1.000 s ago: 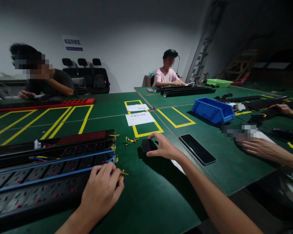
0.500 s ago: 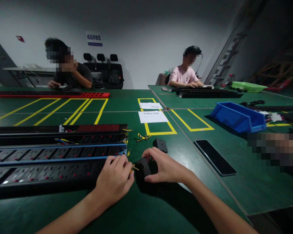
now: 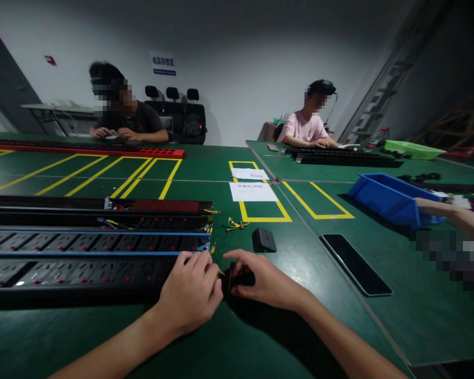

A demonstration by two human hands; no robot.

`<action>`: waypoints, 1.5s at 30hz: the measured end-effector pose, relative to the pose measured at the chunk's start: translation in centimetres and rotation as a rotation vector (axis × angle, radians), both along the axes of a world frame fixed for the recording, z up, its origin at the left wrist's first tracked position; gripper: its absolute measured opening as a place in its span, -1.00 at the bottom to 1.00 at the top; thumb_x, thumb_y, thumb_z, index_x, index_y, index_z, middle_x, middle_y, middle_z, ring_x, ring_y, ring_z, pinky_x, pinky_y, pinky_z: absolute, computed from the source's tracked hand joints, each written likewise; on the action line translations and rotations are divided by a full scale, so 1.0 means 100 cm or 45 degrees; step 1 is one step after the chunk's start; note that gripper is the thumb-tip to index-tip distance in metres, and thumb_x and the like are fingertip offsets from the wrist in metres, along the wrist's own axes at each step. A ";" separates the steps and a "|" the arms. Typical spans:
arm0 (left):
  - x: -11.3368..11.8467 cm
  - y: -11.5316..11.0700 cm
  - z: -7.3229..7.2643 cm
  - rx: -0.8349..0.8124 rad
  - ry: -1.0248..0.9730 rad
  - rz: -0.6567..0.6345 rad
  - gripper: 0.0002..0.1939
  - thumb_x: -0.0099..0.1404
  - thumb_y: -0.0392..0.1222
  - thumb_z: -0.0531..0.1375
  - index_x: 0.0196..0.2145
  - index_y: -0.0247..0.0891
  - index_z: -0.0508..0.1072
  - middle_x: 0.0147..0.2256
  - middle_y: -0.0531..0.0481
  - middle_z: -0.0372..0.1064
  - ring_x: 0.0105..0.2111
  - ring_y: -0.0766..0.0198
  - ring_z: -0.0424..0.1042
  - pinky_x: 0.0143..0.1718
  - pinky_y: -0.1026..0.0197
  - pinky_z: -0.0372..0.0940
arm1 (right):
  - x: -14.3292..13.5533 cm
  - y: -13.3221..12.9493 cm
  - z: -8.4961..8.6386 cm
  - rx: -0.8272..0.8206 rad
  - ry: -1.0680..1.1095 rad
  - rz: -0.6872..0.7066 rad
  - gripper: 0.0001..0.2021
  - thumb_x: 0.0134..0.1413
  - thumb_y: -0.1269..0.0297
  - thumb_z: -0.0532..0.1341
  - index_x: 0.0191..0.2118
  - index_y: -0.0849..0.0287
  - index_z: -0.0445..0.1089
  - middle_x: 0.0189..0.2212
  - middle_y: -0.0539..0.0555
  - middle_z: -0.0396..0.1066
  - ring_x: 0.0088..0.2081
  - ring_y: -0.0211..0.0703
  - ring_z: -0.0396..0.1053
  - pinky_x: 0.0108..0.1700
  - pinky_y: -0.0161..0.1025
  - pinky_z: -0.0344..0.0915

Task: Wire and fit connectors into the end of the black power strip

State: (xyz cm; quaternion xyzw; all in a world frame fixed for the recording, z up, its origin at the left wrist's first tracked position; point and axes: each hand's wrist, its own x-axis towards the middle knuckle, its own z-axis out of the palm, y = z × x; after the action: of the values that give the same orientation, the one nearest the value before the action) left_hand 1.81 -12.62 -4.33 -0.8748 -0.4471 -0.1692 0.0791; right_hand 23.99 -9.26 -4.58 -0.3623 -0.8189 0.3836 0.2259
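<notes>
My left hand (image 3: 189,295) is closed at the end of the nearest black power strip (image 3: 95,276). Its fingers pinch a short yellow-green wire (image 3: 221,272), whose tip pokes out towards the right. Between the thumb and fingers of my right hand (image 3: 266,281) is a black end cap (image 3: 231,276), turned edge-on and close to the wire tip. Whether cap and wire touch is hidden. A second black end cap (image 3: 264,240) lies on the table just beyond my right hand.
More power strips, one with blue edges (image 3: 82,243), lie behind the nearest one. Loose wires with screws (image 3: 236,225), paper labels (image 3: 254,192) and a phone (image 3: 355,264) are on the green table. A co-worker's hand (image 3: 428,206) reaches to a blue bin (image 3: 387,202).
My right hand has turned the end cap edge-on and brought it nearer the power strip's end. At the right, the co-worker's hand has moved up to the blue bin. The view has shifted slightly.
</notes>
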 end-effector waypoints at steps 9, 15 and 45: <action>0.001 -0.002 0.006 0.026 -0.035 -0.028 -0.62 0.33 0.12 0.12 -0.31 -0.28 0.48 -0.27 -0.16 0.39 -0.25 0.02 0.33 -0.16 -0.06 0.14 | -0.003 0.001 -0.002 -0.084 0.131 -0.027 -0.44 0.07 0.36 0.35 0.22 0.14 0.34 -0.28 0.03 0.56 -0.24 -0.13 0.51 -0.13 -0.18 0.37; 0.001 -0.001 -0.001 0.084 0.001 -0.014 -0.70 0.28 0.05 0.20 -0.32 -0.27 0.46 -0.28 -0.14 0.38 -0.23 0.02 0.34 -0.16 -0.04 0.14 | -0.006 0.000 -0.005 -0.159 0.244 0.021 -0.51 0.17 0.35 0.26 0.23 0.16 0.31 -0.29 0.02 0.54 -0.26 -0.15 0.49 -0.17 -0.20 0.37; -0.001 0.001 -0.002 0.024 0.056 -0.035 -0.87 0.32 -0.16 0.15 -0.32 -0.25 0.45 -0.29 -0.11 0.38 -0.20 0.04 0.37 -0.12 -0.05 0.18 | -0.014 -0.002 -0.010 0.340 -0.067 -0.047 -0.52 0.30 0.28 0.16 0.30 0.13 0.19 -0.13 0.15 0.45 -0.09 -0.02 0.38 0.01 -0.02 0.34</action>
State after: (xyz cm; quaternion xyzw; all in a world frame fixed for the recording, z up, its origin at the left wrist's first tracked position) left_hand 1.69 -12.53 -4.56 -0.8837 -0.4314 -0.1551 0.0948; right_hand 22.60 -9.51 -5.56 -0.3538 -0.8616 0.2573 0.2576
